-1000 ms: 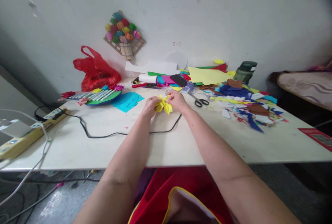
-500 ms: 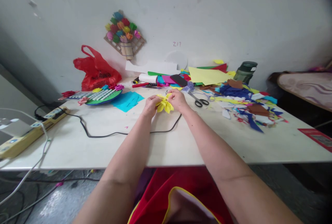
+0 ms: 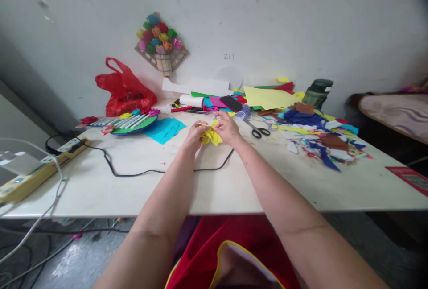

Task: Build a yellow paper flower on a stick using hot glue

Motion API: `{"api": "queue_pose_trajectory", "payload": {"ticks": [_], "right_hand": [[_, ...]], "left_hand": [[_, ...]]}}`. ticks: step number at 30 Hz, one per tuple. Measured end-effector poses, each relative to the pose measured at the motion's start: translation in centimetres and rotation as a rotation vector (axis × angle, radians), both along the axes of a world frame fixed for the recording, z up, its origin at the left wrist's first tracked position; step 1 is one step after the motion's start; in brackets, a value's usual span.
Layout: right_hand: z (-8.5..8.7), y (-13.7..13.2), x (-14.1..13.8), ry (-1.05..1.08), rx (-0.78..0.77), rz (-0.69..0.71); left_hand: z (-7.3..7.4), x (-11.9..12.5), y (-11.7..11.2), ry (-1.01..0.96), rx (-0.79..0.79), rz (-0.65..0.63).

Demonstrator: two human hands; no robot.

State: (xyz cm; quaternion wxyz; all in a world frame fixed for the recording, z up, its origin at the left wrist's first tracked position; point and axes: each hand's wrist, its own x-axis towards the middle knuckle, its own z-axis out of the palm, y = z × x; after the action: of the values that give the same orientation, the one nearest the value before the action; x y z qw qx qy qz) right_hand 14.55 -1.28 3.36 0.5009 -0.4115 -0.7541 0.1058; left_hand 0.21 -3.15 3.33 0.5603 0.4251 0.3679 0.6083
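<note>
Left grip (image 3: pixel 195 134) and right grip (image 3: pixel 228 129) pinching yellow flower (image 3: pixel 211 137), scissors (image 3: pixel 253 126) to right, blue sheets (image 3: pixel 165 130) left

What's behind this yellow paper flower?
Farther back, a white cylindrical roll and magenta paper show; the area directly behind is covered by the yellow paper flower, your left hand and right hand.

both bare arms (image 3: pixel 135 253) stretch from the near side toward the far side, converging. the left forearm (image 3: pixel 167 191) slants rightward, the right forearm (image 3: pixel 276 191) leftward. the left hand (image 3: pixel 194 134) and right hand (image 3: pixel 229 129) sit close together, fingers (image 3: pixel 222 115) bent inward and pinching.
</note>
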Motion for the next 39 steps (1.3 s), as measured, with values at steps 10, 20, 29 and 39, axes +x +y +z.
{"api": "queue_pose_trajectory", "payload": {"ticks": [10, 20, 29, 39], "right_hand": [[-0.4, 0.8, 0.6, 0.024, -0.007, 0.074], [0.5, -0.5, 1.0, -0.135, -0.036, 0.005], [0.4, -0.4, 1.1, -0.164, 0.002, -0.034], [0.8, -1.1, 1.0, -0.234, 0.129, -0.026]], "left_hand": [[0.1, -0.4, -0.1, 0.008, 0.051, -0.136], [0.1, -0.6, 0.0, 0.023, 0.016, -0.120], [0.2, -0.5, 0.1, 0.045, -0.028, -0.110], [0.3, -0.5, 0.1, 0.068, -0.066, -0.113]]}}
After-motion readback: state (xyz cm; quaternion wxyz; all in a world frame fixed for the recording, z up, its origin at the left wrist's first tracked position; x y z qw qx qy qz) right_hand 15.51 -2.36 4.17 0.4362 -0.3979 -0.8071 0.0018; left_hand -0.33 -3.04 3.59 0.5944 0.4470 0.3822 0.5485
